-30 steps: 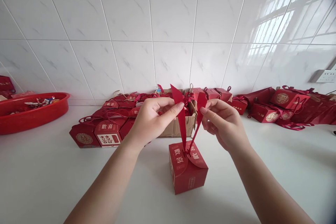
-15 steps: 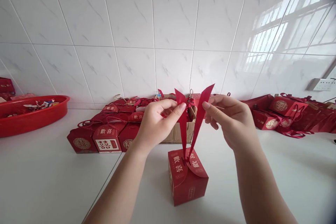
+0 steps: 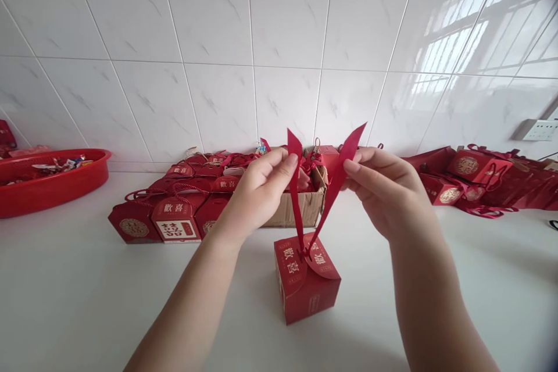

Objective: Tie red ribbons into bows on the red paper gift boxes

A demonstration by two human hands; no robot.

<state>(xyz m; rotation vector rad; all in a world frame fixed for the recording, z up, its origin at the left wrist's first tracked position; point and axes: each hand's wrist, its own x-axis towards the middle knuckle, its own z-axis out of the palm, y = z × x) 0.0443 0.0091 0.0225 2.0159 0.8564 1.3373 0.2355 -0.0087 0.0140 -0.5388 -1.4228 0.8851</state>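
Note:
A small red gift box [image 3: 311, 290] with pale Chinese characters sits on the white surface in front of me. A red ribbon [image 3: 326, 209] rises from the slots at the top of its closed flaps and splits into two ends. My left hand [image 3: 265, 186] pinches one end between thumb and fingers, its pointed tip sticking up. The other end is pinched in my right hand [image 3: 381, 186], its tip slanting up to the right. Both ends are held above the box in a V shape.
Several finished-looking red boxes [image 3: 176, 221] stand in rows at left. Behind my hands is a cardboard carton [image 3: 292, 212] with red items. At far left is a red basin [image 3: 52, 189] holding wrapped pieces. More red boxes [image 3: 477, 165] lie at right, below a wall socket [image 3: 540, 129].
My hands have spread slightly apart, drawing the ribbon ends wider. The box appears a little higher and further left, as the whole view has shifted a bit.

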